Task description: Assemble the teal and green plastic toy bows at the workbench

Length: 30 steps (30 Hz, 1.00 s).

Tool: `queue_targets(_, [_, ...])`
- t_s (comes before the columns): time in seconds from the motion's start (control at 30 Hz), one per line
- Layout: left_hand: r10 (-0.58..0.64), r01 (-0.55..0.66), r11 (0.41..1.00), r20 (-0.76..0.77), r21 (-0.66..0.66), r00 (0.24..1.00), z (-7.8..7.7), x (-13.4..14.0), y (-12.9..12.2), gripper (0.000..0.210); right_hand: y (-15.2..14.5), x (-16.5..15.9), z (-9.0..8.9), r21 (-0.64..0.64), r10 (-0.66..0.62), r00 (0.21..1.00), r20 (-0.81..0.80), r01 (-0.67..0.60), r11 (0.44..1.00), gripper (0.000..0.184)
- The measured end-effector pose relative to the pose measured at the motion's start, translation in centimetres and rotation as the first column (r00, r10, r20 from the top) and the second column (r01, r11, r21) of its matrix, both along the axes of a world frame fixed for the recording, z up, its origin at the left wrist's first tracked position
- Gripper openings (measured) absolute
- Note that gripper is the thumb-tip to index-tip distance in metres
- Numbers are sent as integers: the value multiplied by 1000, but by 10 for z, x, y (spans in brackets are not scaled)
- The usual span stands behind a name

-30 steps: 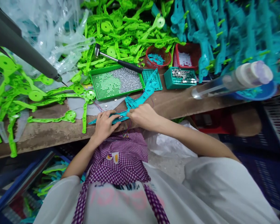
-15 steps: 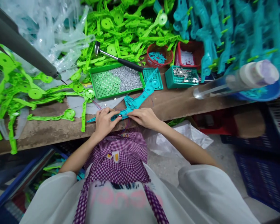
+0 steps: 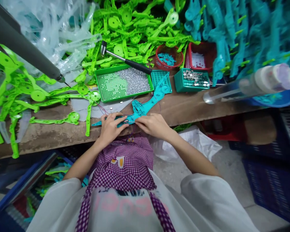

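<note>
A long blue plastic shell part (image 3: 142,109) lies at a slant on the bench's front edge, its inner side up. My left hand (image 3: 111,128) grips its lower left stretch, fingers over the top and thumb along the near side. Between my hands a small metallic piece (image 3: 126,121) shows in the shell. My right hand (image 3: 153,125) is closed in a pinch at the shell's near edge, its fingertips by a thin straight metallic thing; which tool or part that is I cannot make out. Thin dark wires trail around the shell.
A green tray (image 3: 124,96) of small screws stands behind the shell, with a hammer (image 3: 137,66) across its rear. An electric screwdriver (image 3: 50,71) hangs at left. Green plastic parts (image 3: 125,29) pile up behind. A teal basket (image 3: 181,84) of metal discs and a clear bottle (image 3: 246,83) stand right.
The whole view has shifted slightly, so the bench items sit a little further right. Both hands stay at the same part of the blue shell, with only slight finger movement.
</note>
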<state>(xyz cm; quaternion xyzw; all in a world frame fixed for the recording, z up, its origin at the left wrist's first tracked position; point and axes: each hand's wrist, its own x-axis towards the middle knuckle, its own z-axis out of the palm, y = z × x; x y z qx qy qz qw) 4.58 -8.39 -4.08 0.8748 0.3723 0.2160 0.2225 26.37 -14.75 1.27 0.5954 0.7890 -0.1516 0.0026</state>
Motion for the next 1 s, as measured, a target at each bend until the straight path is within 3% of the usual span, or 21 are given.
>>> queue_targets(0.27, [4,-4,1000,2,30,1000,-3,1,-4,29,36,-20,45,-173,190,956,223,-153,973,22])
queue_targets(0.37, [10,-10,1000,-7,25,1000,-2,2,-4,28,41,-24,51,-206,218,948,232,-172,963,18])
queue_targets(0.43, [18,-18,1000,4,11,1000,-2,3,-4,26,33,-22,44,-164,184,959,216,-151,975,18])
queue_targets(0.57, [46,-46,998,12,-32,999,-1,4,-5,22,0,-16,15,16,38,984,172,-41,999,24])
queue_targets(0.77, [75,-75,991,-3,-107,997,5,6,-3,23,-36,-34,-25,249,-177,982,70,154,956,29])
queue_targets(0.87, [94,-95,984,-12,-154,996,8,8,-2,21,-40,-48,-36,277,-295,955,-18,288,917,33])
queue_targets(1.0, [134,-124,961,22,-248,991,11,9,1,18,-34,-55,-39,219,-405,899,-169,435,874,34])
